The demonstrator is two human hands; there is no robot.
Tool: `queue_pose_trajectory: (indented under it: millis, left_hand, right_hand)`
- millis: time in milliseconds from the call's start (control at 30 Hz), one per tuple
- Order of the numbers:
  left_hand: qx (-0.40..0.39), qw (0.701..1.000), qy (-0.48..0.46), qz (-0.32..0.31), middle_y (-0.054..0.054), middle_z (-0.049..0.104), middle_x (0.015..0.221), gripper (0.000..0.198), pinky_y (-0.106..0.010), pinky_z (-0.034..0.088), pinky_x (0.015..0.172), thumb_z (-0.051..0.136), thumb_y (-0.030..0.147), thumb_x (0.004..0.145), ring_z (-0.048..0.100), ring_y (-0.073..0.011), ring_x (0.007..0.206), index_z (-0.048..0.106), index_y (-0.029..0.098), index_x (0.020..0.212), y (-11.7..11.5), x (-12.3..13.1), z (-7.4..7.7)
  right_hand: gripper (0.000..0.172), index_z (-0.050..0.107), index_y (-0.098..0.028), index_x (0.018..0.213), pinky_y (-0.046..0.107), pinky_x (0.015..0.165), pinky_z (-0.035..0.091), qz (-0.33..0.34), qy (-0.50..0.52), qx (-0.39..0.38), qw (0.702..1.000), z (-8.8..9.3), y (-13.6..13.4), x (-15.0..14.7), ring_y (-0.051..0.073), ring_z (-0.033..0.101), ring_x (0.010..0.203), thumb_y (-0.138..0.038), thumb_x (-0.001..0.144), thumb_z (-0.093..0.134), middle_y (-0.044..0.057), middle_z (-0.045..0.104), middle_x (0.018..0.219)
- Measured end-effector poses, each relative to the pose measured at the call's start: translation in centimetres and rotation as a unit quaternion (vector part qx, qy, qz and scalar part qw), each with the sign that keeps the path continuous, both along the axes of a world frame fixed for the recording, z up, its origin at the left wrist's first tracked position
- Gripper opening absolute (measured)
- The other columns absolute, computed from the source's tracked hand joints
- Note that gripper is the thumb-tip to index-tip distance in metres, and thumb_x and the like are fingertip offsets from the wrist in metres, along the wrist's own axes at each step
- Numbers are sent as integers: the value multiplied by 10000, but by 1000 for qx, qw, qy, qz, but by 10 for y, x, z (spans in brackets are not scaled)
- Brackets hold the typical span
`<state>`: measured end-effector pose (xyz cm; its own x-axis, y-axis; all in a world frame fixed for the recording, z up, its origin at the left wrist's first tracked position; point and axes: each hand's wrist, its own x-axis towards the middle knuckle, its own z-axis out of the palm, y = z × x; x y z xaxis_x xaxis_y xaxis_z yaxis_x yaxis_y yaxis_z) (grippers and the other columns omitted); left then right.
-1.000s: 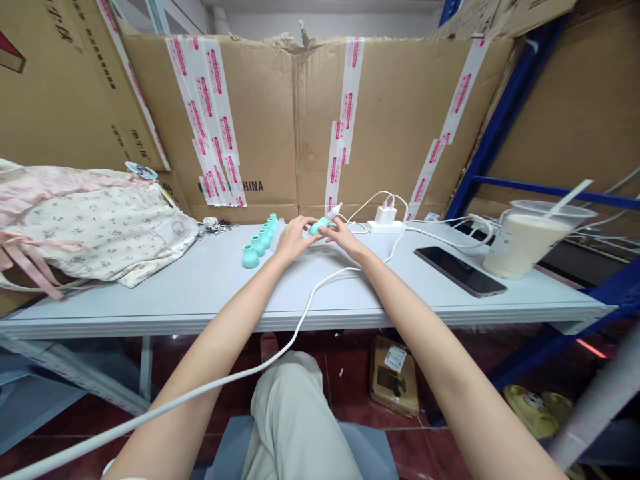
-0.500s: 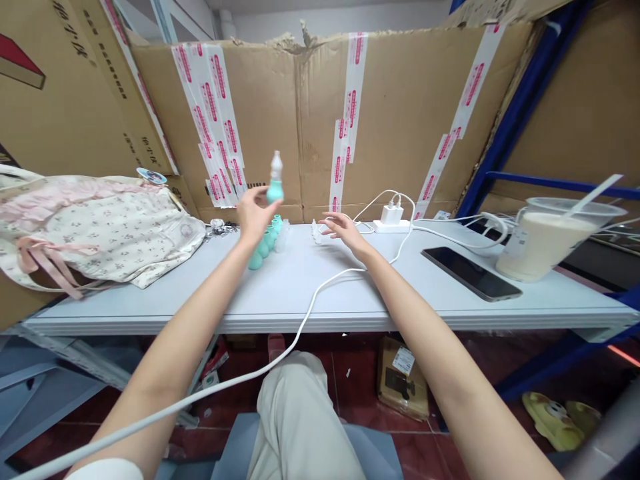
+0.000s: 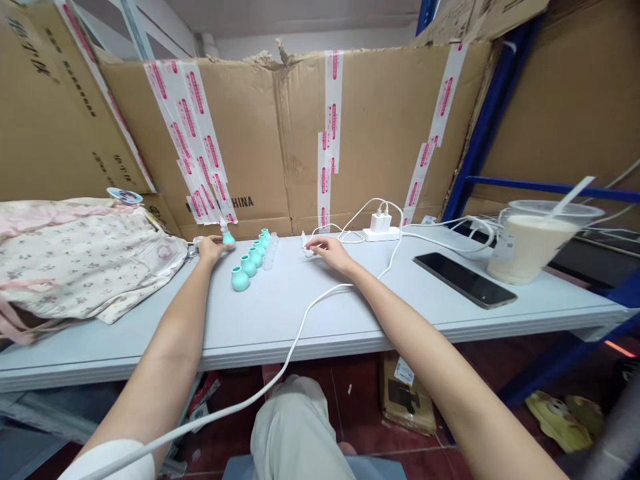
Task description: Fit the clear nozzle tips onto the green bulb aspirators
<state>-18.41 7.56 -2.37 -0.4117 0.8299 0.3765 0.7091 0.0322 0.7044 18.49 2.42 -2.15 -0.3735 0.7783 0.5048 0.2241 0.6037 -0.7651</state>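
Observation:
Near the back left of the table, my left hand [image 3: 213, 249] grips a mint-green bulb syringe [image 3: 229, 239] with a clear tip pointing up. It stands upright at the tabletop. To its right runs a slanting row of several mint-green bulbs [image 3: 248, 265] with open necks and no tips. Beside that row lies a line of clear tube-like parts [image 3: 270, 253]. My right hand [image 3: 330, 253] is at the back middle, thumb and fingertips closed on a small clear tip [image 3: 306, 253]. Other small clear tips [image 3: 303, 239] stand just behind those fingers.
A white cable [image 3: 320, 297] crosses the table under my right forearm. Behind it sits a power strip [image 3: 381, 233] with a charger. On the right are a phone [image 3: 463, 280] and a drink cup [image 3: 535, 243]. A floral bag [image 3: 95, 260] lies left, and cardboard [image 3: 250, 133] walls the back.
My left hand has lowered the bulb syringe from above the bulb row to the tabletop, further left. My right hand has closed its fingers at the small clear tips. The view has shifted slightly.

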Motion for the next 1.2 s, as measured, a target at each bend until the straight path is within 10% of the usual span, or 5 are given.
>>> queue_pose_trajectory:
  millis: [567, 833, 1200]
  left_hand:
    - [-13, 999, 5, -29, -156, 550, 1137, 694, -334, 423, 909, 762, 228, 595, 550, -227, 1035, 412, 95, 1179, 3, -3, -20]
    - [274, 958, 89, -3, -104, 454, 1220, 483, -329, 367, 996, 629, 168, 709, 489, -214, 1103, 483, 173, 1169, -33, 36, 24]
    - [391, 903, 105, -142, -68, 508, 1053, 205, -270, 456, 804, 545, 77, 741, 523, -159, 959, 572, 167, 923, -57, 90, 65]
  right_hand:
    - [179, 666, -162, 883, 290, 741, 408, -53, -101, 62, 991, 1, -12, -2, 171, 575, 779, -148, 810, 504, 45, 675, 897]
    - [156, 624, -189, 957, 331, 783, 389, -191, -226, 178, 938, -3, -14, 5, 209, 551, 845, -156, 819, 559, 45, 640, 984]
    - [58, 663, -196, 860, 262, 657, 356, -191, -344, 124, 911, 15, 18, -8, 173, 578, 785, -223, 809, 653, 16, 668, 910]
